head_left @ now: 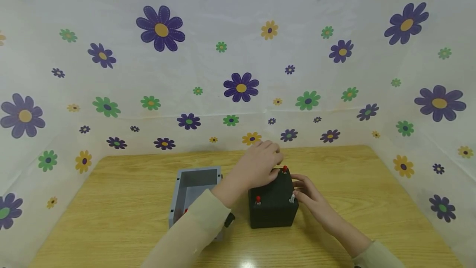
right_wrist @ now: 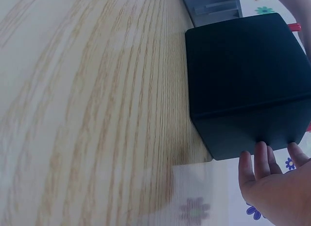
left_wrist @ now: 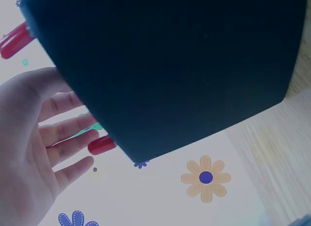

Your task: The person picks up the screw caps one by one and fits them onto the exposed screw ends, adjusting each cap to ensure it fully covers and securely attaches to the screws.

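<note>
A black box (head_left: 273, 214) stands on the table, with toggle switches on its top. Two switches have red caps, one at the front left (head_left: 258, 199) and one at the back (head_left: 285, 169); a pale-tipped switch (head_left: 292, 198) sits at the front right. My left hand (head_left: 262, 162) reaches over the box's back left edge, fingers spread loosely beside the red caps in the left wrist view. At the box's right side is my right hand (head_left: 312, 199), its fingertips against the side wall in the right wrist view and its thumb close to the pale-tipped switch.
Left of the black box stands a grey open-topped box (head_left: 198, 171), partly hidden by my left forearm. A red tip (head_left: 186, 211) shows inside it, and a black knob-like part (head_left: 229, 219) juts out at its right. A flower-patterned cloth (head_left: 208, 73) surrounds the wooden table (head_left: 122, 202).
</note>
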A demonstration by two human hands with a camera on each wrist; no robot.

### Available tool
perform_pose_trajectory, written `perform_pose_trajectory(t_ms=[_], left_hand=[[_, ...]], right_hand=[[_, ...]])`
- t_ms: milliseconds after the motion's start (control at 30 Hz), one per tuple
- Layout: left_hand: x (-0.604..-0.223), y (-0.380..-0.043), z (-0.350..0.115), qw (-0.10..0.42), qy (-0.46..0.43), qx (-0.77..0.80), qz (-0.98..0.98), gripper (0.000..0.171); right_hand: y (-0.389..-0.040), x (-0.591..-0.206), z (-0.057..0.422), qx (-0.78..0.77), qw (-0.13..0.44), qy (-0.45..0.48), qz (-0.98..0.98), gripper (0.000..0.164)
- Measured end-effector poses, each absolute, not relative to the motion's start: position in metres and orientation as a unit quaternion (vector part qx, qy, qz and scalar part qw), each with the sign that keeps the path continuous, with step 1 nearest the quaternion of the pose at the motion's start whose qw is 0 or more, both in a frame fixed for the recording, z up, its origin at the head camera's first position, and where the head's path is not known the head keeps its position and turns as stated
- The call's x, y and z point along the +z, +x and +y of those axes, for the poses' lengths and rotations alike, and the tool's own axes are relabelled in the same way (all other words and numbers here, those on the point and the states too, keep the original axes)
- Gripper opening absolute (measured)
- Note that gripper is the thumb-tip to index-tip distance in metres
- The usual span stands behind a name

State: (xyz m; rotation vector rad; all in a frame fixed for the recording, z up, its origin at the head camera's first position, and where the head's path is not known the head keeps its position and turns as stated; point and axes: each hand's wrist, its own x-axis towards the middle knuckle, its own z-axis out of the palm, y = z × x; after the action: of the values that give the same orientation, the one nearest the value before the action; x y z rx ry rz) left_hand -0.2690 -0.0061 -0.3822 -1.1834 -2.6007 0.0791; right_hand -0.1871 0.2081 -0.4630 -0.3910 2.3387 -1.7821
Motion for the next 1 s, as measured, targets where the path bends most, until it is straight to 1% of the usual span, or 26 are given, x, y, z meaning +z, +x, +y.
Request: perform_pose_trajectory(t_ms=[567, 767, 1000], left_hand=[[-0.373, -0.258, -0.021, 0.165, -0.411, 0.043, -0.896, 0.019], [-0.368, -0.254, -0.025, 0.16, -0.409, 0.051, -0.897, 0.022], [-0.364, -0.251, -0.031, 0.158, -0.412, 0.055, -0.896, 0.021]], right_hand=[[-0.187, -0.464, 0.208, -0.597, 0.085, -0.13, 0.787, 0.051], [-0.188, -0.464, 0.207, -0.594, 0.086, -0.128, 0.79, 0.051], [-0.187, -0.464, 0.207, -0.597, 0.083, -0.133, 0.787, 0.051]])
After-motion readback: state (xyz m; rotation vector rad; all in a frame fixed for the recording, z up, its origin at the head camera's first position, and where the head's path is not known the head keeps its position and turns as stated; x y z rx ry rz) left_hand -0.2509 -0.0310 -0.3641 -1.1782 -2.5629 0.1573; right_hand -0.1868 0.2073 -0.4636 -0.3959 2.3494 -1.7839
